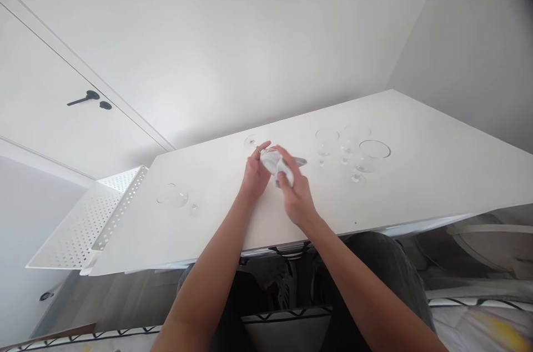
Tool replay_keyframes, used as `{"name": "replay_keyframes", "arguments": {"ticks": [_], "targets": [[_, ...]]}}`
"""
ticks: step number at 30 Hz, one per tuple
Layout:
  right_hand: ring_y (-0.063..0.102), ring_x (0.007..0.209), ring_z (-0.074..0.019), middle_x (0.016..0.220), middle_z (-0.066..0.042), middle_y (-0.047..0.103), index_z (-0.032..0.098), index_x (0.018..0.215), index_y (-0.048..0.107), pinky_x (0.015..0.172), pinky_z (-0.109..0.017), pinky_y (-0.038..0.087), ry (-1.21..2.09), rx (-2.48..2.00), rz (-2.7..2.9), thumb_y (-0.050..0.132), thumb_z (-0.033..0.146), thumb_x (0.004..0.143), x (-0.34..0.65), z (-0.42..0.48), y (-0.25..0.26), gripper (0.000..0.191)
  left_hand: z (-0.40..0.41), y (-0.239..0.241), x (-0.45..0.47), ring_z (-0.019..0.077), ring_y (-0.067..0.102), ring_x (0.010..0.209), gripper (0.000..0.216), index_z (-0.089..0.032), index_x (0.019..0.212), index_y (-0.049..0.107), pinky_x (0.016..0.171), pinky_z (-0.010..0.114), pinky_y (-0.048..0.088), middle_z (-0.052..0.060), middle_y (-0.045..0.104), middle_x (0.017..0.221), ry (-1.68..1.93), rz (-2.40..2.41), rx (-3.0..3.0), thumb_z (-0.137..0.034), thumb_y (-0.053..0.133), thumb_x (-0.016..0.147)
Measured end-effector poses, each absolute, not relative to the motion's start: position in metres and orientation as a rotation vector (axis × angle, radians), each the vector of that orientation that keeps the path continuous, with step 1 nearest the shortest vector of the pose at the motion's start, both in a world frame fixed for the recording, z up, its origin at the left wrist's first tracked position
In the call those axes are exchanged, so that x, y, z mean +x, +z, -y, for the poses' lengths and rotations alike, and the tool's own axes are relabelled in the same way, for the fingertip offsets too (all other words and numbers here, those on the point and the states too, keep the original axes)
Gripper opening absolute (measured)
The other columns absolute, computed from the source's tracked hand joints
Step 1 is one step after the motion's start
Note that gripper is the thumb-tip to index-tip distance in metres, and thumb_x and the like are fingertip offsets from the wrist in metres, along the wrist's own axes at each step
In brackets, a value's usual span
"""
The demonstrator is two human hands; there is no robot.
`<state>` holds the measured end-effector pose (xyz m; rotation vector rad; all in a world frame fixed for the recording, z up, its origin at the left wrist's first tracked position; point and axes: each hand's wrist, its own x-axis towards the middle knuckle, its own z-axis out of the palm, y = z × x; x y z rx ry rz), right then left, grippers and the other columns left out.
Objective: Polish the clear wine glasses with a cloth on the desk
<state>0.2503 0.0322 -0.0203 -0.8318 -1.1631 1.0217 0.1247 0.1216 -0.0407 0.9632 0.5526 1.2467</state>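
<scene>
My left hand (255, 174) is closed around the stem of a transparent wine glass (250, 142), held tilted above the white table. The round foot of the glass points to the upper left, and its bowl is mostly covered. A white cloth (285, 173) is bunched in my right hand (298, 195), pressed against the bowl; part of the cloth sticks out beyond my fingers. The rim of the held glass cannot be made out behind the cloth and fingers.
Several stemmed glasses stand on the white table (441, 163) to the right, the nearest a wine glass (357, 177). Another stemmed glass (182, 197) is at the left. A perforated white panel (79, 230) adjoins the table's left end. The wall runs along its back edge.
</scene>
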Motion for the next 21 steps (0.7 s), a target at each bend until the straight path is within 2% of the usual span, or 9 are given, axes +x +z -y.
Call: {"name": "replay_keyframes", "arguments": {"ticks": [2, 5, 8, 11, 13, 16, 18, 21], "targets": [[0.051, 0.141, -0.0338, 0.15, -0.006, 0.061, 0.036, 0.149, 0.057, 0.114, -0.059, 0.044, 0.95, -0.882, 1.291, 0.055, 0.039, 0.098, 0.25, -0.032, -0.021, 0.051, -0.122, -0.041, 0.124, 0.0299, 0.062, 0.13, 0.069, -0.021, 0.134, 0.067, 0.109, 0.043, 0.049, 0.013, 0.071, 0.127, 1.242, -0.571, 1.014, -0.066, 0.075, 0.082], [0.055, 0.137, -0.0309, 0.149, -0.005, 0.061, 0.038, 0.152, 0.051, 0.108, -0.057, 0.05, 1.194, -0.724, 1.035, 0.053, 0.04, 0.099, 0.251, -0.033, -0.02, 0.053, -0.122, -0.043, 0.121, 0.0305, 0.055, 0.14, 0.071, -0.024, 0.139, 0.064, 0.112, 0.042, 0.048, 0.011, 0.064, 0.143, 1.258, -0.53, 1.034, -0.058, 0.082, 0.08], [0.065, 0.123, -0.0291, 0.144, -0.005, 0.064, 0.039, 0.152, 0.048, 0.096, -0.056, 0.057, 1.507, -0.468, 0.7, 0.053, 0.046, 0.099, 0.247, -0.036, -0.018, 0.054, -0.121, -0.042, 0.12, 0.0302, 0.046, 0.149, 0.065, -0.029, 0.138, 0.064, 0.114, 0.043, 0.048, 0.007, 0.055, 0.155, 1.305, -0.439, 0.996, -0.054, 0.082, 0.08], [0.066, 0.121, -0.0277, 0.145, -0.004, 0.063, 0.039, 0.151, 0.049, 0.095, -0.053, 0.058, 1.525, -0.43, 0.618, 0.054, 0.047, 0.099, 0.242, -0.035, -0.017, 0.053, -0.119, -0.038, 0.121, 0.0278, 0.043, 0.151, 0.059, -0.032, 0.14, 0.063, 0.116, 0.042, 0.046, 0.005, 0.054, 0.156, 1.309, -0.472, 0.968, -0.049, 0.078, 0.086], [0.063, 0.126, -0.0273, 0.147, -0.004, 0.061, 0.038, 0.15, 0.051, 0.1, -0.05, 0.056, 1.374, -0.538, 0.73, 0.054, 0.045, 0.099, 0.241, -0.033, -0.017, 0.051, -0.12, -0.038, 0.122, 0.026, 0.051, 0.144, 0.057, -0.032, 0.141, 0.061, 0.113, 0.04, 0.047, 0.006, 0.06, 0.147, 1.296, -0.515, 0.942, -0.05, 0.075, 0.089], [0.058, 0.131, -0.0291, 0.148, -0.005, 0.061, 0.035, 0.145, 0.058, 0.106, -0.049, 0.051, 1.007, -0.784, 1.099, 0.051, 0.04, 0.101, 0.247, -0.03, -0.018, 0.045, -0.124, -0.043, 0.121, 0.0232, 0.065, 0.121, 0.051, -0.03, 0.134, 0.066, 0.102, 0.037, 0.052, 0.006, 0.069, 0.125, 1.283, -0.497, 0.948, -0.056, 0.07, 0.091], [0.062, 0.122, -0.0302, 0.14, -0.007, 0.065, 0.034, 0.145, 0.058, 0.102, -0.049, 0.052, 0.827, -0.9, 1.326, 0.049, 0.039, 0.102, 0.251, -0.029, -0.02, 0.044, -0.128, -0.047, 0.119, 0.0205, 0.068, 0.107, 0.04, -0.027, 0.121, 0.071, 0.094, 0.034, 0.054, 0.005, 0.07, 0.114, 1.282, -0.5, 0.992, -0.054, 0.071, 0.091], [0.069, 0.096, -0.0276, 0.118, -0.008, 0.073, 0.034, 0.147, 0.055, 0.084, -0.045, 0.057, 0.765, -0.965, 1.417, 0.054, 0.043, 0.101, 0.252, -0.028, -0.02, 0.046, -0.131, -0.053, 0.117, 0.0177, 0.068, 0.098, 0.032, -0.026, 0.105, 0.072, 0.086, 0.031, 0.053, 0.004, 0.069, 0.113, 1.311, -0.55, 1.01, -0.051, 0.077, 0.086]]}}
